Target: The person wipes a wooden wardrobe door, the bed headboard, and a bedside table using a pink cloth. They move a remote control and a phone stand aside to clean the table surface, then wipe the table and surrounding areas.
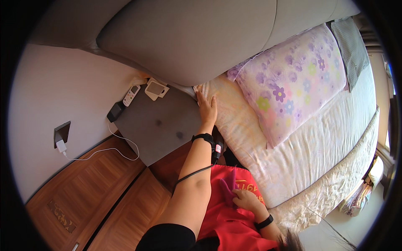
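My left hand (207, 108) reaches forward to the corner of the patterned bed sheet (232, 103), beside the grey padded headboard (188, 40). Its thumb stands apart, and its fingertips touch the sheet's edge close to the headboard. My right hand (247, 200) is low in front of my body, its fingers closed on a purple cloth-like item (230, 185). Part of that item sticks up past the fingers in two lobes; its exact kind is unclear. Behind it lies the red apron (216, 197) I wear, which bears yellow writing.
A grey-topped bedside table (163, 122) holds a white remote control (131, 95), a black box (116, 111) and a cream-coloured flat case (155, 89). From a wall charger (61, 146) runs a white cable. A floral pillow (292, 84) and a grey pillow (351, 50) lie on the bed.
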### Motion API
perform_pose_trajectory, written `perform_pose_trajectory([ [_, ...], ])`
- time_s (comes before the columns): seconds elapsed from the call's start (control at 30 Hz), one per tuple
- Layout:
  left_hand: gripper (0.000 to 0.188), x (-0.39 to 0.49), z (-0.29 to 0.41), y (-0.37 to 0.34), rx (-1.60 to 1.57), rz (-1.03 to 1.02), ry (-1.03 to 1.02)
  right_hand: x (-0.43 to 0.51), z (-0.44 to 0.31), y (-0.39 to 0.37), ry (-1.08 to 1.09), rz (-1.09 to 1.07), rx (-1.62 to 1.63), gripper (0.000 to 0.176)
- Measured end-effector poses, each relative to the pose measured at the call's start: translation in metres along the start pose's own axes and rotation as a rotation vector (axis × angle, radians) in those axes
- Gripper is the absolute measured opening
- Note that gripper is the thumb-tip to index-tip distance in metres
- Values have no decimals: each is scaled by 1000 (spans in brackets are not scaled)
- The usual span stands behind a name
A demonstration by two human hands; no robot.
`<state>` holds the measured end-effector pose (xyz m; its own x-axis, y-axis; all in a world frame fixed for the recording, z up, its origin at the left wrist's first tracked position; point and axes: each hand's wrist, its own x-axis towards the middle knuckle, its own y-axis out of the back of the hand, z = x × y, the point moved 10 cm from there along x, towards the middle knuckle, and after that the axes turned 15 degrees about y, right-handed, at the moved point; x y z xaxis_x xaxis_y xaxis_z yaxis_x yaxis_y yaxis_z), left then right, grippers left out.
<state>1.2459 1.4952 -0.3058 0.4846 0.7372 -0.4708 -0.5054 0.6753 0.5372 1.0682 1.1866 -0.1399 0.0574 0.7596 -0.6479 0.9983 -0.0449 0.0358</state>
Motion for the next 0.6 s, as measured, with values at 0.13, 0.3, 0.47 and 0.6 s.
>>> perform_pose_trajectory([
  [0.13,78,13,1,0,-157,-53,66,4,1,7,-13,-56,-15,43],
  [0.3,83,33,13,-2,-49,80,197,10,-12,8,25,-66,-64,44],
  [0.47,74,33,7,3,-38,101,193,18,-13,11,-2,-67,-67,44],
  [0.6,53,6,-32,32,-132,84,222,34,-20,31,-35,-93,54,42],
])
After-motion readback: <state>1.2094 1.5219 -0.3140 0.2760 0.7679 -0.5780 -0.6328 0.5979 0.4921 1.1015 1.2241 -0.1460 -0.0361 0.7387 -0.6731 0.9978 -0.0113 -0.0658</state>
